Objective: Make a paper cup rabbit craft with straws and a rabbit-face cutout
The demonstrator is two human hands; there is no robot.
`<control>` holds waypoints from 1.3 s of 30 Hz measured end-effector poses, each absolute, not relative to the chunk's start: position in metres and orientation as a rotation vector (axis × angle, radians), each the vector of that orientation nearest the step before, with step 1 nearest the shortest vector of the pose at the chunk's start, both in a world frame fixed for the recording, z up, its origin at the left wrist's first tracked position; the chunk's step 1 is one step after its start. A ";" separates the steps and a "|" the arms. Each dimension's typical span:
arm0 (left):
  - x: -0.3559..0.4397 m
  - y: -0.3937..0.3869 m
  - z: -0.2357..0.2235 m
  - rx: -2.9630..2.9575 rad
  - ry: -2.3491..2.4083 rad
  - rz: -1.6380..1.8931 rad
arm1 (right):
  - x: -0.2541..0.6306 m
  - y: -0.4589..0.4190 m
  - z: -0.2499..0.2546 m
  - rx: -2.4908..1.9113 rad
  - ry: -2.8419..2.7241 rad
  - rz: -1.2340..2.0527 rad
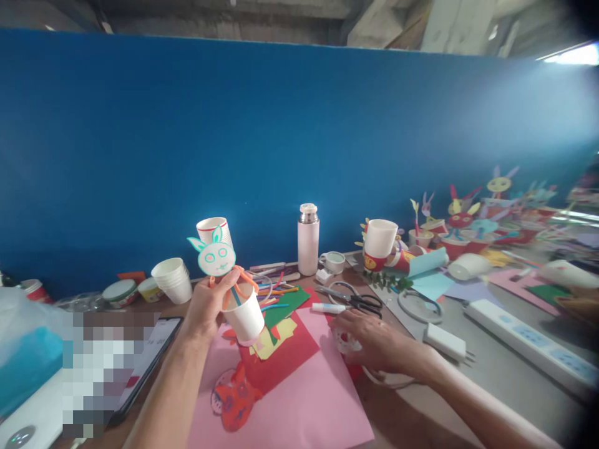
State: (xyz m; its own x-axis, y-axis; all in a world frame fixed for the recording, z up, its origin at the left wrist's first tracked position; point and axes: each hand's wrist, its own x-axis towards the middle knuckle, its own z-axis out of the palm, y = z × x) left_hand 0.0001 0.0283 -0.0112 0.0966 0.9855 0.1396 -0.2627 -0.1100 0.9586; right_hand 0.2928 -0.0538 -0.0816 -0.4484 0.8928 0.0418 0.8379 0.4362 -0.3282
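My left hand (213, 302) is closed on a white paper-cup rabbit puppet. Its paper rabbit head (217, 258), drawn in green and orange, rises above the cup (246, 321) with orange strips at its sides and a blue stem below. My right hand (369, 343) curls over a white ring-shaped roll of tape (345, 340) at the right edge of the pink paper; some fingers are hidden. Between the hands lie red paper (290, 355), yellow scraps (277, 337) and green paper (292, 308). A red paper animal head (238, 399) rests on the pink paper (299, 418) nearer me.
Scissors (360, 302) and a glue tube (328, 308) lie past my right hand. A thermos (308, 243) stands by the blue partition (281, 137). Cup stacks (172, 280), a phone (152, 355), a power strip (528, 340), a charger (444, 342) and several finished puppets (461, 218) surround the work area.
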 end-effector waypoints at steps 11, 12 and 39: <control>0.002 0.029 -0.013 1.106 0.864 1.315 | 0.280 0.014 -0.079 -1.580 -2.276 0.121; 0.001 0.029 -0.012 1.099 0.868 1.330 | 0.276 0.021 -0.084 -1.597 -2.273 0.089; -0.032 0.028 0.008 1.014 0.907 1.558 | 0.220 0.034 -0.093 -1.315 -2.544 0.068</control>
